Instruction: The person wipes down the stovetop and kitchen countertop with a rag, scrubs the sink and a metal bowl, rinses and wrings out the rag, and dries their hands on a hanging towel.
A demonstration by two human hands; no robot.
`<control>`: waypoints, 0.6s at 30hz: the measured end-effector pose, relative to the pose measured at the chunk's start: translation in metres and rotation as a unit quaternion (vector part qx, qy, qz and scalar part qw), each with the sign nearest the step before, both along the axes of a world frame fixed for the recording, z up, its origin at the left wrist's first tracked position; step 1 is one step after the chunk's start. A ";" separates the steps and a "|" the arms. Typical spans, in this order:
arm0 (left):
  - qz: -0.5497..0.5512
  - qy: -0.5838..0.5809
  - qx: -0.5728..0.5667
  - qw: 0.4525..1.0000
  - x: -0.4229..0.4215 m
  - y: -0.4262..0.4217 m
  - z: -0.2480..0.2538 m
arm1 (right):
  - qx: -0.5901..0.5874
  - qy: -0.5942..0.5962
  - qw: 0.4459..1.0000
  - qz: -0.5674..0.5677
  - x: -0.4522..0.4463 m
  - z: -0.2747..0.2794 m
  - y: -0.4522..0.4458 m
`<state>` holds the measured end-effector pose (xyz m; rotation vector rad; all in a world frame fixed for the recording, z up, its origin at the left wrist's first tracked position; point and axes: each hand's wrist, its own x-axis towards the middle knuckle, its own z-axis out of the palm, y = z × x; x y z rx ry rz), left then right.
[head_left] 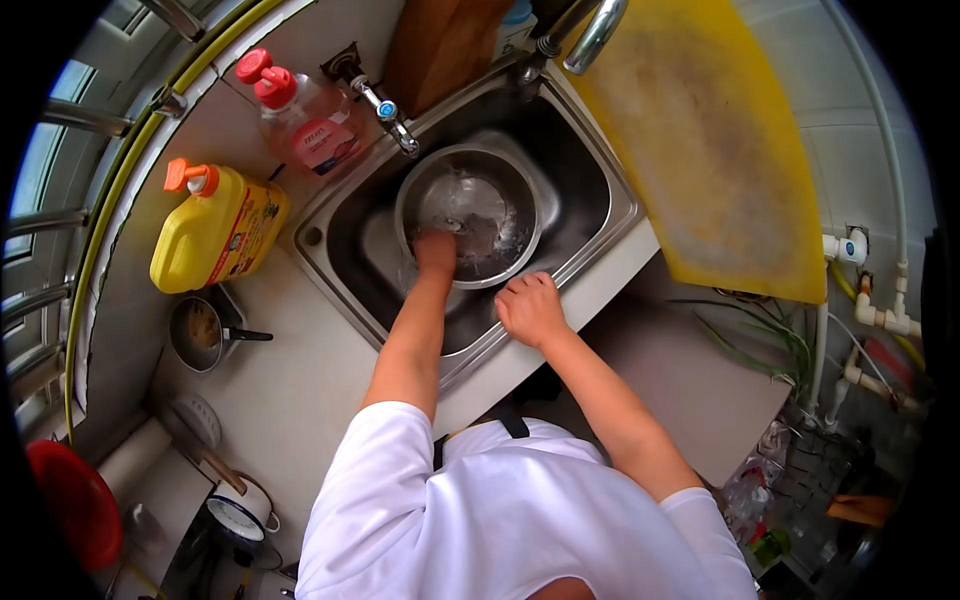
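Note:
A round metal basin [409, 190] with water in it stands inside the stainless steel sink [578, 210]. My left hand [436, 250] reaches over the basin's near left side into the water. Its fingers are hidden there, so whatever they touch cannot be made out. My right hand [530, 308] is just outside the basin's near right rim, above the sink's front edge. Its fingers are curled in, and I cannot tell whether they grip the basin rim or anything else.
A small tap [398, 128] and a larger faucet [597, 38] reach over the sink. A pump bottle [312, 125] and a yellow jug [215, 228] stand left, near a small pan [198, 336]. A yellow board [705, 150] leans at right, with green leaves [775, 345] below.

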<state>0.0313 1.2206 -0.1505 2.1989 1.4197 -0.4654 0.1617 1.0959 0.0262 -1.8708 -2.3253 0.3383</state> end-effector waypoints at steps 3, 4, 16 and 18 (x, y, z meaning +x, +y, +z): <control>0.091 -0.041 0.014 0.995 0.003 -0.008 0.012 | -0.025 -0.015 1.000 0.002 0.002 -0.003 0.000; 0.136 -0.114 -0.026 0.984 0.006 -0.010 0.026 | -0.047 -0.030 0.998 0.004 0.001 -0.004 0.000; 0.240 -0.572 -0.363 0.696 -0.040 -0.016 0.183 | -0.083 0.281 0.951 -0.096 0.000 -0.032 0.051; 0.345 -0.562 -0.321 0.679 -0.043 -0.021 0.196 | -0.256 0.475 0.821 -0.186 -0.005 -0.028 0.053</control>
